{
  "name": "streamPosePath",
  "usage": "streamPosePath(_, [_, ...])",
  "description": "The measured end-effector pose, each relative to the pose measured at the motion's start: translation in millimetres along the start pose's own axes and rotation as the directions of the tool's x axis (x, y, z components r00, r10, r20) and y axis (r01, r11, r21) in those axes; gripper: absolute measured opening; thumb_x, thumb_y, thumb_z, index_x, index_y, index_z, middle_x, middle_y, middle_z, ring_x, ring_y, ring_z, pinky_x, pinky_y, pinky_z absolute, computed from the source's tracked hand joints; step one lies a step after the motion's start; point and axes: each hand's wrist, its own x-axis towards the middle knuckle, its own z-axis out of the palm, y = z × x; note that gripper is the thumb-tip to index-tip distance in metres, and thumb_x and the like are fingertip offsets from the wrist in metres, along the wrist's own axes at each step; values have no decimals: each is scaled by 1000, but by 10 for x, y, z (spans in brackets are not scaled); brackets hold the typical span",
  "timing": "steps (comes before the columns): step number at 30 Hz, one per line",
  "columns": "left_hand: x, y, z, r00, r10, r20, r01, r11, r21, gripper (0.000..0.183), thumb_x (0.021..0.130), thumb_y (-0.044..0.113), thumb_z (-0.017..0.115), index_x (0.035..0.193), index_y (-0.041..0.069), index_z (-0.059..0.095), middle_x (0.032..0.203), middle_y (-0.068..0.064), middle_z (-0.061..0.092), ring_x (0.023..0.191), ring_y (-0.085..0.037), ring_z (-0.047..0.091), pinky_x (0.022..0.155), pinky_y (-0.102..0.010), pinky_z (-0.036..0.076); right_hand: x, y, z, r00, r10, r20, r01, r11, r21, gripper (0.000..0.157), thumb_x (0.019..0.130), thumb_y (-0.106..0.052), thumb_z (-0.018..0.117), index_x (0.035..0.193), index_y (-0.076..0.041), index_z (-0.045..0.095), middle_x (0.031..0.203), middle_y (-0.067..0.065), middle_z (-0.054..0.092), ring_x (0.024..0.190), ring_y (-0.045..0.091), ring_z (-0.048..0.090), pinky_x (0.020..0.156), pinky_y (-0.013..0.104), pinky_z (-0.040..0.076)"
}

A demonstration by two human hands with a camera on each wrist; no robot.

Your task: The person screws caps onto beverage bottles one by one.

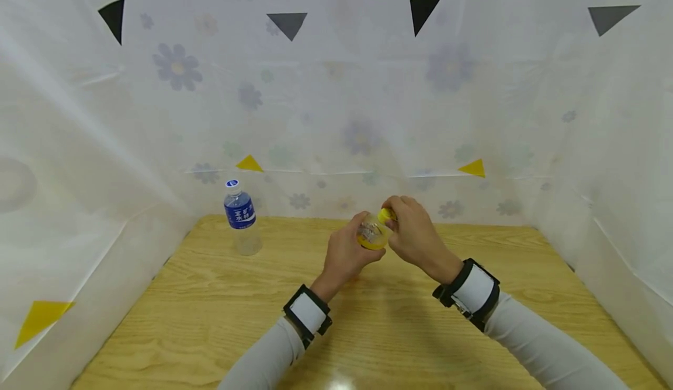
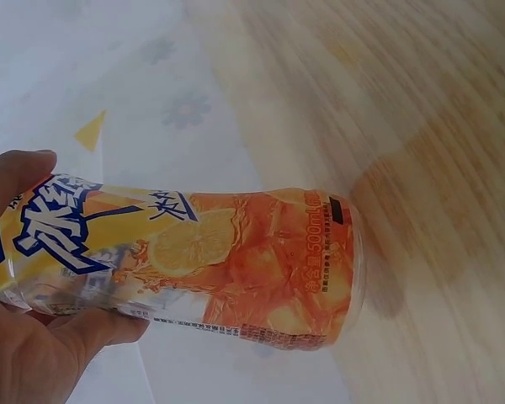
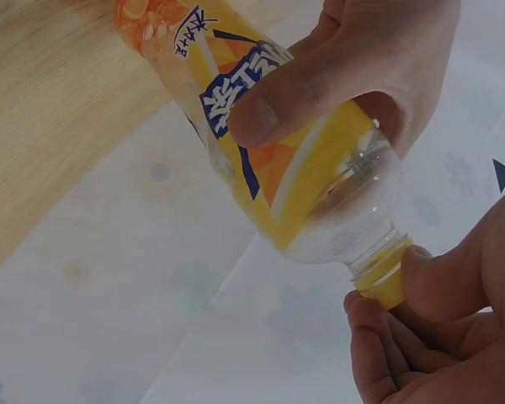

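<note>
A clear plastic drink bottle point(image 1: 372, 235) with a yellow and orange label is held tilted over the table by my left hand point(image 1: 347, 249). In the left wrist view the label of the bottle point(image 2: 261, 261) shows lemon and ice pictures; the left fingers and thumb wrap its upper part. My right hand point(image 1: 415, 232) pinches the yellow cap point(image 3: 383, 282) between thumb and fingers at the bottle's neck. The clear shoulder below the cap shows no liquid. Whether the cap is tight or loose on the neck, I cannot tell.
Toward the back left of the wooden table point(image 1: 221, 308) stands an upright water bottle point(image 1: 242, 215) with a blue label and white cap. White flowered sheeting point(image 1: 336, 98) walls the back and both sides, with black, grey and yellow triangles on it.
</note>
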Motion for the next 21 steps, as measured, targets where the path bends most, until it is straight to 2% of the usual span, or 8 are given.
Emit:
streamPosePath(14, [-13, 1, 6, 1000, 1, -28, 0, 1000, 7, 79, 78, 29, 88, 146, 12, 52, 112, -9, 73, 87, -20, 71, 67, -25, 55, 24, -37, 25, 1000, 10, -22, -10, 1000, -9, 21, 85, 7, 70, 104, 3, 61, 95, 16, 63, 89, 33, 60, 81, 50, 52])
streamPosePath(21, [-22, -6, 3, 999, 19, -41, -18, 1000, 15, 79, 77, 28, 89, 145, 11, 52, 111, -10, 73, 86, -20, 71, 66, -23, 55, 32, -34, 38, 1000, -14, -27, 13, 1000, -22, 12, 89, 0, 70, 94, 1, 58, 85, 13, 59, 77, 29, 56, 82, 50, 47])
